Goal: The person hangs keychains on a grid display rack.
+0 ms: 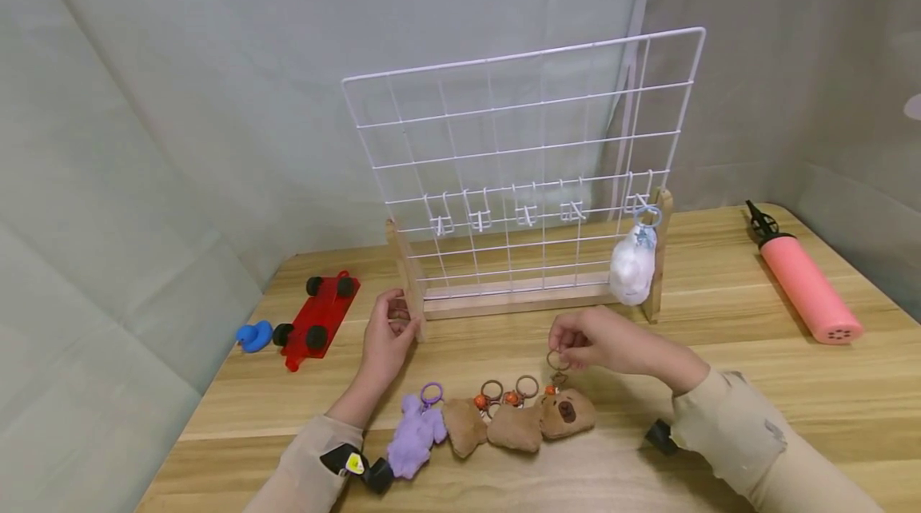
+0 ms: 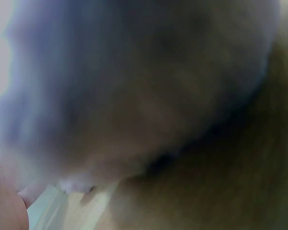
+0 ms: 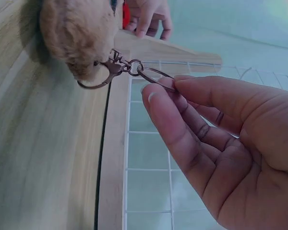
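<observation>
Pale cloth (image 1: 237, 97) is hanging behind everything, beyond both hands. Wood-grain table (image 1: 719, 297) is spreading under both. White wire grid (image 1: 492, 109) is standing upright beyond the hands, leaning slightly back, its lower edge sitting in a wooden stand (image 1: 518, 301). Pink pump (image 1: 809, 285) with black nozzle is lying well to the right of the right hand. Red wheeled toy (image 1: 320, 317) is lying left of the left hand.

Left hand (image 1: 388, 337): touching the stand's left post, fingers partly bent; cannot tell whether it is gripping. Left wrist view is mostly blurring out.

Right hand (image 1: 593, 337): pinching, thumb and fingertips nearly together on a metal ring.

White plush (image 1: 633, 265) is hanging by a light-blue ring beyond the right hand, slightly to its right. Purple plush (image 1: 413, 437) is lying between the hands, beside the left forearm. Two brown plushes (image 1: 514, 427) are lying side by side between the hands. Brown plush keychain (image 1: 568, 415) is trailing from the pinched ring, just on the near side of the right hand; cannot tell whether the table is bearing it. Blue toy (image 1: 255, 336) is sitting farther left of the left hand. Five hooks (image 1: 527, 216) are lining the grid beyond the hands. Smallest: metal ring (image 3: 156, 79), sitting in the right fingertips.
</observation>
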The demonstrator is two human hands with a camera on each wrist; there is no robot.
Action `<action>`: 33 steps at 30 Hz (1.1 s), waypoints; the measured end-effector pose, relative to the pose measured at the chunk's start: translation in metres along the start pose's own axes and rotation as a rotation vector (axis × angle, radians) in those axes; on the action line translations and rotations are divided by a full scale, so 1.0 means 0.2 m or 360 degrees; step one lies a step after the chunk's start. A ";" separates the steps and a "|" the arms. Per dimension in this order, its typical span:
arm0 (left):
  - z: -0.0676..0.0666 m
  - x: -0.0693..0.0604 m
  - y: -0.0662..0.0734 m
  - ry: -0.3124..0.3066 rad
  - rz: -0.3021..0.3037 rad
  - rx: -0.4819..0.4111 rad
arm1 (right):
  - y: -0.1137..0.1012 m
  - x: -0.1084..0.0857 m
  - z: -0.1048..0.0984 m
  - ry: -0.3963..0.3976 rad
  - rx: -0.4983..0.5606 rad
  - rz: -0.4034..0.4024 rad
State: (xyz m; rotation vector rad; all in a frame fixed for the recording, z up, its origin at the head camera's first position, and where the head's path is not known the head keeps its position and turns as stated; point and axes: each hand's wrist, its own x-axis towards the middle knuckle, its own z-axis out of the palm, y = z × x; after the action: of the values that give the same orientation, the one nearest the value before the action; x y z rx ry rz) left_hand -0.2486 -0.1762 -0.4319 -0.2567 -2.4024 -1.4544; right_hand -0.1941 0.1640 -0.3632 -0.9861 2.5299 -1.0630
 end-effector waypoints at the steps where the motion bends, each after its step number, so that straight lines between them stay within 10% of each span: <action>1: 0.00 0.00 0.00 -0.0003 -0.0001 -0.0002 | 0.00 0.00 0.00 0.0006 -0.0009 -0.0004; 33: 0.00 0.00 0.00 0.0007 0.0013 -0.0009 | -0.15 -0.03 -0.10 0.0143 -0.0068 -0.0027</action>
State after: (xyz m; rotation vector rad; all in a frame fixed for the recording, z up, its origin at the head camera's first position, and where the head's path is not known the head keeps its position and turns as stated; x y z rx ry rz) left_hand -0.2477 -0.1766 -0.4321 -0.2638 -2.3912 -1.4573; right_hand -0.1826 0.1629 -0.3284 -0.9942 2.6304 -1.0859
